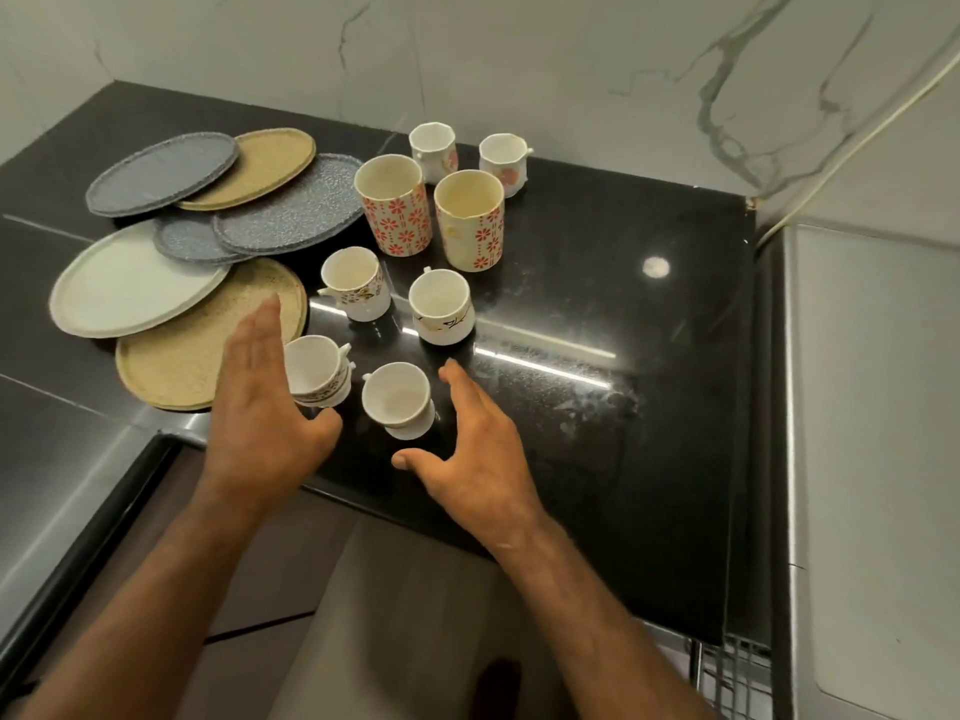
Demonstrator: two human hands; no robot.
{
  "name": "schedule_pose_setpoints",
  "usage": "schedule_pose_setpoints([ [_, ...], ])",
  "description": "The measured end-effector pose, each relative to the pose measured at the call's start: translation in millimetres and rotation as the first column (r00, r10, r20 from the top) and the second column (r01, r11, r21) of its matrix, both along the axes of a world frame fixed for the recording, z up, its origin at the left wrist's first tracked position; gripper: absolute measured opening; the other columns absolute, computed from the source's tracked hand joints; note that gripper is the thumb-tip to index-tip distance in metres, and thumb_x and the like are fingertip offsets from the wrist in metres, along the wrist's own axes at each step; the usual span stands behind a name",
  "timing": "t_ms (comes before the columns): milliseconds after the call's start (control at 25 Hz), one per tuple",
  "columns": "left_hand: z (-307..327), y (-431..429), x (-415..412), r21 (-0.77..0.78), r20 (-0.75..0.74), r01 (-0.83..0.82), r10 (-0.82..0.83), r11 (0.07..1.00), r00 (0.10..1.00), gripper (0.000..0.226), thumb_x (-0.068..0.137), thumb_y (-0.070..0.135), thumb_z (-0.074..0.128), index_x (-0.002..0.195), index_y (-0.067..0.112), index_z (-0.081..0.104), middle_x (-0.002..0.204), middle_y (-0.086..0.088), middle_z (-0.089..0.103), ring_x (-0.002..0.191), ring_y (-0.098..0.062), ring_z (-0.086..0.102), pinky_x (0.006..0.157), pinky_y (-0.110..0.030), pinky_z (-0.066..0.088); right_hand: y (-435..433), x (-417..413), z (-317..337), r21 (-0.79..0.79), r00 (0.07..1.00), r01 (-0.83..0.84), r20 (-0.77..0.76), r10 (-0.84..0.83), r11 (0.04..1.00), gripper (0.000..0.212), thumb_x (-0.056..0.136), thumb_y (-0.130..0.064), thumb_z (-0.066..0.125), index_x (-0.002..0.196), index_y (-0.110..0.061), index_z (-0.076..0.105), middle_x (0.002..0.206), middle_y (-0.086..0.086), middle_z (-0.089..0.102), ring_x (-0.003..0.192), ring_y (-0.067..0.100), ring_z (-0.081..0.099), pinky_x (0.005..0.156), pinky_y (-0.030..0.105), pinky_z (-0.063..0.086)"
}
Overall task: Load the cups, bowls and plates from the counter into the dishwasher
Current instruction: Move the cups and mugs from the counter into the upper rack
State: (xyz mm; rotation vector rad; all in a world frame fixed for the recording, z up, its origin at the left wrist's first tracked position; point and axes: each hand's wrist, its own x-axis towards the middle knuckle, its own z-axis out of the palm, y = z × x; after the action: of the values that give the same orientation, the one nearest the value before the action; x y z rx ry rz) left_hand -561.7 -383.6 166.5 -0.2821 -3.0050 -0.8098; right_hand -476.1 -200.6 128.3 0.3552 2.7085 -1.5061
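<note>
Two tall cups point(397, 213), at least six small cups point(440, 306) and six plates point(293, 202) sat on the tabletop point(571, 304). Near its front edge, the left hand point(265, 407) and right hand point(478, 449) each had a spread grip, holding nothing.

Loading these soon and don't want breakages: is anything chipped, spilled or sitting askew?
The tall floral cup on the right seems chipped at its near rim; nothing looks spilled or tipped.

plates point(135, 283): six, round and flat, grey, tan and pale, lying partly on top of each other, left side of the dark counter point(597, 459) | tall cups point(393, 205): two, red flowers, standing up side by side | small white cups point(441, 306): six, standing up, two behind the tall cups, four in front
</note>
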Motion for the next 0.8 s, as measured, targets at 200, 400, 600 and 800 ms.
schedule_pose_setpoints([
  [200, -24, -18, -25, 0.107, 0.152, -0.059, 0.043, 0.992, 0.987, 0.112, 0.067, 0.025, 0.095, 0.158, 0.028, 0.030, 0.157, -0.002, 0.044, 0.140, -0.027, 0.044, 0.116, -0.049, 0.039, -24, -30, -18, -0.032, 0.997, 0.067, -0.024, -0.067, 0.997, 0.096, 0.062, -0.043, 0.093, 0.141, -0.028, 0.040, 0.133, -0.007, 0.057, 0.125, 0.013, 0.052, 0.103, 0.038, 0.050],
  [400, -32, -11, -28, 0.229, 0.078, -0.076, 0.060, 0.971, 0.995, 0.080, 0.067, 0.025, 0.095, 0.136, 0.025, 0.053, 0.124, 0.004, 0.063, 0.113, -0.022, 0.060, 0.094, -0.038, 0.049, -28, -36, -20, -0.099, 0.985, 0.142, -0.088, -0.150, 0.985, 0.090, 0.065, -0.035, 0.093, 0.139, -0.029, 0.043, 0.119, -0.010, 0.063, 0.111, 0.007, 0.059, 0.095, 0.030, 0.055],
  [600, -27, -1, -15, 0.380, 0.058, -0.026, 0.005, 0.925, 0.998, 0.073, 0.062, 0.026, 0.096, 0.123, 0.030, 0.057, 0.116, 0.008, 0.064, 0.107, -0.017, 0.063, 0.087, -0.031, 0.052, -14, -18, -13, -0.127, 0.979, 0.160, -0.110, -0.175, 0.979, 0.093, 0.064, -0.034, 0.094, 0.144, -0.023, 0.047, 0.123, -0.010, 0.065, 0.110, -0.002, 0.056, 0.089, 0.001, 0.040],
  [800, -13, 15, 21, 0.412, 0.023, 0.074, -0.092, 0.908, 0.995, 0.077, 0.060, 0.041, 0.090, 0.129, 0.032, 0.056, 0.121, 0.010, 0.064, 0.112, -0.014, 0.064, 0.095, -0.047, 0.056, 5, 24, 3, -0.136, 0.959, 0.187, -0.190, -0.211, 0.973, 0.093, 0.063, -0.035, 0.095, 0.143, -0.020, 0.050, 0.124, -0.011, 0.065, 0.110, -0.002, 0.058, 0.096, 0.010, 0.047],
])
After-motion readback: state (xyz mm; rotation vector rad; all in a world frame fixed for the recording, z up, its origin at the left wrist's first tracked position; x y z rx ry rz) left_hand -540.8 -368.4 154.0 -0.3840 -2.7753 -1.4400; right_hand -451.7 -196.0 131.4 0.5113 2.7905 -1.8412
